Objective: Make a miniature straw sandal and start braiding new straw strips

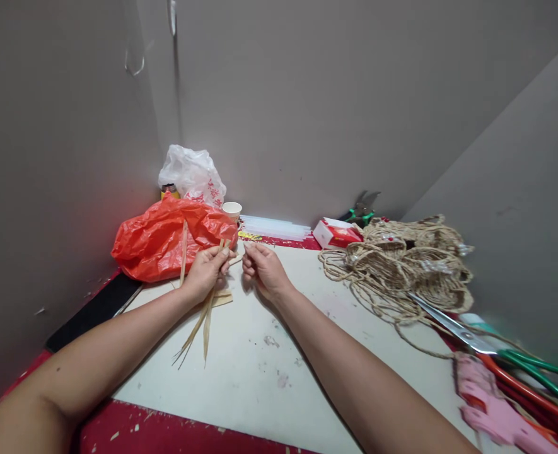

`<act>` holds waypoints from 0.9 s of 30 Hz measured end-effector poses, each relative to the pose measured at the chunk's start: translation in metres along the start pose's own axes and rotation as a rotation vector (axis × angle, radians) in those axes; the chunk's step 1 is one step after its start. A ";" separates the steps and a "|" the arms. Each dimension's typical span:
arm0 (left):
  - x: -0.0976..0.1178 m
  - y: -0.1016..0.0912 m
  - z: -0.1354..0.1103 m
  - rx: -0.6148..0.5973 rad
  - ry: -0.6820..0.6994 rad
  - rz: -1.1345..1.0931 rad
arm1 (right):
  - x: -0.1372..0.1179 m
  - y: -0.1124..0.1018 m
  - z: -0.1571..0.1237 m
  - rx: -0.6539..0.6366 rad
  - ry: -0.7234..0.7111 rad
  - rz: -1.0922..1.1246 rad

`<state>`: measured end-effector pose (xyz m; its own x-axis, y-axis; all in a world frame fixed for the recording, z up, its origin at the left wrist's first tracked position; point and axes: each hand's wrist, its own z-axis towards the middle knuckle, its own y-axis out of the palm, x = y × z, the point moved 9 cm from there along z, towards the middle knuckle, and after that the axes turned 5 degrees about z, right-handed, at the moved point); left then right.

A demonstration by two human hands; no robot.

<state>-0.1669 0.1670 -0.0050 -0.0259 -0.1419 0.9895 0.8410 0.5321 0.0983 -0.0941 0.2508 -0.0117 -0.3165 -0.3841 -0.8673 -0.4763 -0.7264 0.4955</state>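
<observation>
My left hand point(206, 271) is closed around several dry tan husk strips point(206, 323). Their ends poke up past the thumb and hang down below the palm toward the board. My right hand point(263, 268) is a short way to the right, thumb and fingertips pinched together. Whatever is in that pinch, if anything, is too small to make out. Both hands are over a white board point(279, 353). One long tan strip stands against an orange-red plastic bag point(151, 243) behind my left hand.
At right lie a heap of braided cord point(411, 265), large scissors point(472, 334) and a pink glue gun point(496, 403). Along the back are a red-and-white box point(338, 234), pliers point(366, 205), translucent sticks point(276, 228), a paper cup point(232, 210) and a white plastic bag point(193, 173). Grey walls surround the table.
</observation>
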 end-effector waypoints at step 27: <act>-0.015 0.040 -0.018 -0.430 -0.318 -0.176 | 0.005 0.008 -0.006 -0.346 0.230 -0.029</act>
<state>-0.1230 0.1752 -0.0178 -0.2917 0.0957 0.9517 0.9520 0.1255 0.2792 -0.0941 0.2399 -0.0124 -0.0969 -0.4492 -0.8882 -0.1661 -0.8725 0.4594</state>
